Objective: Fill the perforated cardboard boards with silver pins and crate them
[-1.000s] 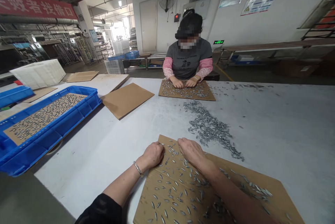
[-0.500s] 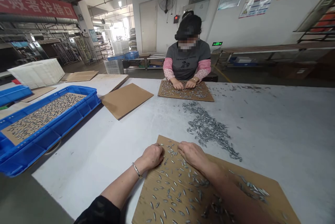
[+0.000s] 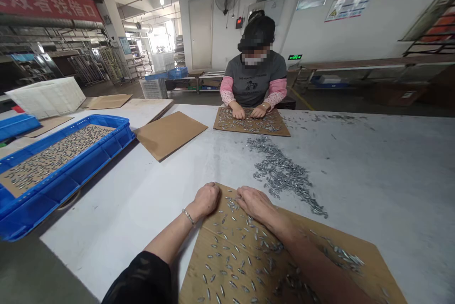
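Observation:
A brown cardboard sheet (image 3: 377, 275) lies before me, strewn with small, pointed silvery metal pieces (image 3: 232, 284). On its left side they are spread apart; toward the right they lie in clumps. My left hand (image 3: 208, 199), with a bracelet at the wrist, rests at the sheet's far left corner. Its fingers are curled under, and their tips are hidden. Across from it, my right hand (image 3: 256, 204) is closed near the far edge, fingertips pressed together. Anything within either grip is too small or hidden to make out. A few pieces lie between the hands.
Beyond the sheet is a loose heap of metal pieces (image 3: 284, 171). A co-worker (image 3: 254, 76) sits opposite, both hands over another cardboard sheet (image 3: 227, 126). A plain cardboard sheet (image 3: 170, 136) and a blue tray (image 3: 106, 150) holding a piece-covered sheet are at left.
My left hand has shifted slightly up toward the sheet's far corner. My right hand has moved a little left and up along the far edge.

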Demonstrator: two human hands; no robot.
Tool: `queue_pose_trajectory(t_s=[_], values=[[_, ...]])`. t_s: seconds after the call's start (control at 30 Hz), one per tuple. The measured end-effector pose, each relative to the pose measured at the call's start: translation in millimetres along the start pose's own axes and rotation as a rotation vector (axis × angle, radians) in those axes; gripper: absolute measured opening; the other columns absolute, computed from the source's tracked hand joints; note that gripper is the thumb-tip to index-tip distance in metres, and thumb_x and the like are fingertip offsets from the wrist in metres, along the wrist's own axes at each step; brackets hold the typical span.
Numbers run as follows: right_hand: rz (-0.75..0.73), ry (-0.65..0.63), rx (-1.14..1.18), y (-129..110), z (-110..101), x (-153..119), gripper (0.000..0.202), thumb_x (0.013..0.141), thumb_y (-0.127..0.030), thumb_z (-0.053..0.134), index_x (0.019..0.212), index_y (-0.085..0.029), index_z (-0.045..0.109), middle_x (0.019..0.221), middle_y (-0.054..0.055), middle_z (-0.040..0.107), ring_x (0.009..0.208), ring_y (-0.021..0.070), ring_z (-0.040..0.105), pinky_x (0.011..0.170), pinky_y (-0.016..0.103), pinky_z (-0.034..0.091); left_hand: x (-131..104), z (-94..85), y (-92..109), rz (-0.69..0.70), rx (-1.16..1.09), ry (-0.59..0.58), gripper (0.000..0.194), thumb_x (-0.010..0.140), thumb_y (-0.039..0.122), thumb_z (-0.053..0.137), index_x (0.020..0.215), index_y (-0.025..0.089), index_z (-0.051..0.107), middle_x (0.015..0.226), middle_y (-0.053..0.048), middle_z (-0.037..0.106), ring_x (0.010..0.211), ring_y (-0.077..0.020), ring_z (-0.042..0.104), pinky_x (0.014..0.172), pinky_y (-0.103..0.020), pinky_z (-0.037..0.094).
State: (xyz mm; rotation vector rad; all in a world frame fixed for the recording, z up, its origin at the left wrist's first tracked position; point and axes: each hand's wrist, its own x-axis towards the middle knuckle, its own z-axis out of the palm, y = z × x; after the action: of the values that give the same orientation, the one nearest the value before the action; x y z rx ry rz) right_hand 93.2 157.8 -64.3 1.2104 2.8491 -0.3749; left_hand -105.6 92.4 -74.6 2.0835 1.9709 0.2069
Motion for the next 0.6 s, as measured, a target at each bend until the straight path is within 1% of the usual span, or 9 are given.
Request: queue_pose_trajectory(t_s=[0.1,0.2,0.3,0.37,0.4,0.47,0.53,0.6], values=[[-0.014,-0.088,0.035,-8.9,1.5,-20.9,0.015,0.097,-0.021,0.052,0.088,-0.020,0.063,0.090,0.007,0.068,0.078,0.0191,0.060,0.065,0.030,0.030,-11.7,-2.7,-0.3,0.036,-0.015,0.006,0.019,0.101,0.016,0.045,0.098,0.015,0.064,0.104,-0.013,0.068,0.093,-0.0223,0.065,0.083,-0.031,0.051],[0.024,-0.122,-0.030,-23.3,3.3,-35.5,0.018,0.097,-0.016,0.049,0.092,-0.018,0.066,0.099,0.011,0.071,0.086,0.0214,0.065,0.066,0.031,0.030,-21.0,-3.5,0.9,0.062,-0.029,0.019,0.016,0.102,0.018,0.046,0.100,0.016,0.062,0.104,-0.012,0.068,0.092,-0.0214,0.064,0.082,-0.030,0.050],[0.056,-0.112,-0.081,-30.8,3.7,-40.4,0.021,0.097,-0.014,0.049,0.096,-0.018,0.069,0.105,0.012,0.072,0.092,0.0232,0.067,0.067,0.031,0.031,-24.7,-1.0,2.4,0.080,-0.035,0.041,0.018,0.103,0.018,0.043,0.102,0.016,0.060,0.104,-0.012,0.068,0.094,-0.0221,0.064,0.085,-0.032,0.050],[0.050,-0.131,-0.073,-28.6,2.0,-39.6,0.022,0.099,-0.015,0.048,0.092,-0.018,0.069,0.101,0.012,0.072,0.088,0.0227,0.067,0.065,0.031,0.029,-24.2,1.7,3.0,0.112,-0.045,0.043,0.019,0.104,0.018,0.043,0.099,0.016,0.061,0.104,-0.012,0.068,0.096,-0.0221,0.063,0.088,-0.032,0.049],[0.043,-0.130,-0.061,-25.6,0.7,-38.3,0.024,0.100,-0.017,0.047,0.089,-0.018,0.068,0.097,0.011,0.071,0.086,0.0221,0.066,0.065,0.031,0.028,-23.5,3.1,3.1,0.133,-0.055,0.038,0.020,0.104,0.019,0.043,0.097,0.016,0.062,0.103,-0.011,0.068,0.097,-0.0217,0.063,0.088,-0.032,0.049],[0.040,-0.083,-0.033,-17.9,-2.6,-34.3,0.026,0.101,-0.020,0.046,0.086,-0.018,0.067,0.092,0.010,0.070,0.082,0.0207,0.064,0.064,0.031,0.027,-21.5,5.3,2.7,0.177,-0.079,0.019,0.020,0.104,0.019,0.046,0.093,0.018,0.063,0.102,-0.009,0.068,0.096,-0.0203,0.064,0.088,-0.030,0.049],[0.044,-0.006,-0.005,-11.2,-5.6,-28.5,0.024,0.101,-0.021,0.046,0.086,-0.019,0.066,0.092,0.009,0.069,0.082,0.0197,0.062,0.065,0.030,0.028,-19.3,6.2,1.2,0.210,-0.106,0.000,0.019,0.101,0.017,0.050,0.090,0.018,0.065,0.100,-0.008,0.069,0.094,-0.0189,0.064,0.086,-0.027,0.050],[0.038,0.025,0.025,-8.2,-7.2,-21.6,0.021,0.100,-0.020,0.049,0.090,-0.019,0.067,0.096,0.008,0.069,0.083,0.0190,0.062,0.066,0.029,0.029,-17.6,5.3,-1.5,0.234,-0.130,-0.014,0.017,0.097,0.013,0.053,0.086,0.018,0.066,0.096,-0.007,0.069,0.091,-0.0180,0.065,0.085,-0.026,0.050]])
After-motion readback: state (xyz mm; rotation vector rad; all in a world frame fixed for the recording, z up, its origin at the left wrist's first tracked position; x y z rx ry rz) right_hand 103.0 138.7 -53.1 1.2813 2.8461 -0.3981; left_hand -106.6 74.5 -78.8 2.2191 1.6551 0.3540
